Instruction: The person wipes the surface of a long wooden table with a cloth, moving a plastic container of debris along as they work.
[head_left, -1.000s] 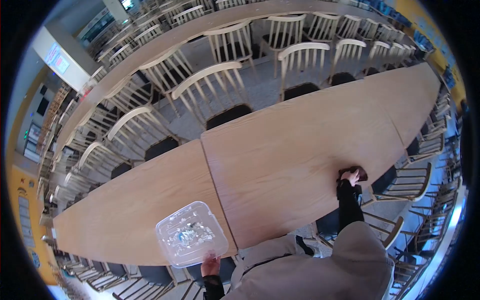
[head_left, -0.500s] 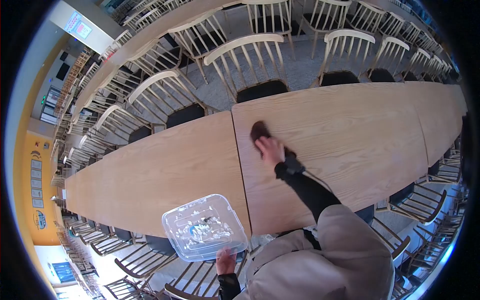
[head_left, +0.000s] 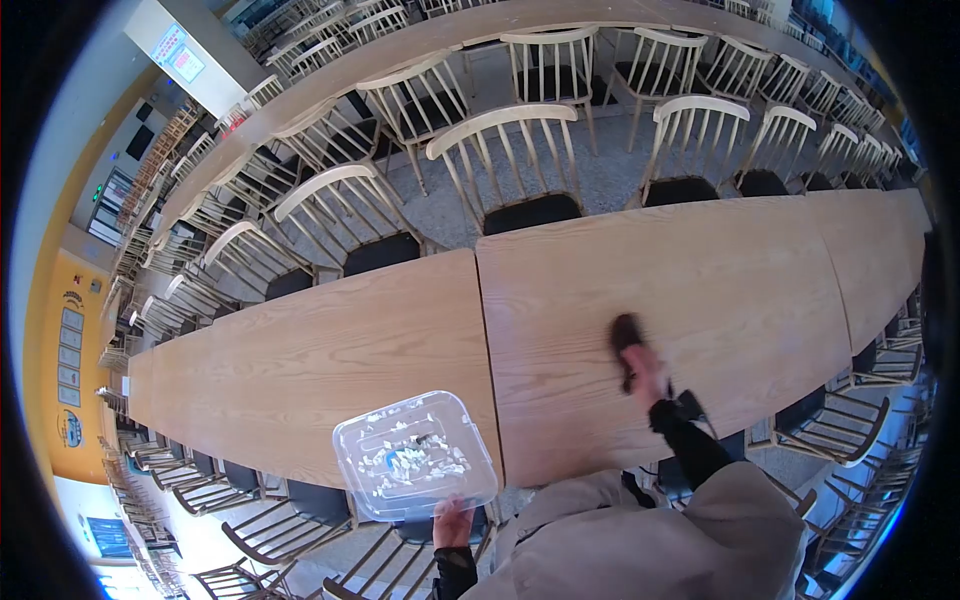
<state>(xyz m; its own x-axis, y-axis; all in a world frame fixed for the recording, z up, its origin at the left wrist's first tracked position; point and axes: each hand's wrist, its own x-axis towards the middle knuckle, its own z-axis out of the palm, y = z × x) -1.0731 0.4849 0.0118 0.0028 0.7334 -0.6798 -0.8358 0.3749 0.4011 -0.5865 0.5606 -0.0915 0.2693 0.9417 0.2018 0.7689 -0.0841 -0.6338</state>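
A clear plastic container (head_left: 395, 495) with white scraps and a small blue piece in it is held by its near edge in my left hand (head_left: 453, 522), beside the front edge of the wooden table (head_left: 330, 370). My right hand (head_left: 648, 375), smeared by motion, has its fingers round a dark brown brush-like object (head_left: 627, 345). That object lies against the top of the right-hand table section (head_left: 720, 290). A dark thing hangs at my right wrist.
Wooden chairs (head_left: 505, 120) with black seats line the far side of the table. More chairs (head_left: 840, 415) stand along the near side, on both sides of me. Another long table (head_left: 400, 50) runs behind. A white pillar (head_left: 205, 70) rises at the back left.
My right hand has moved right and toward me over the table with the brown object. My left hand still holds the container, nearly in the same place. The view has tilted up slightly.
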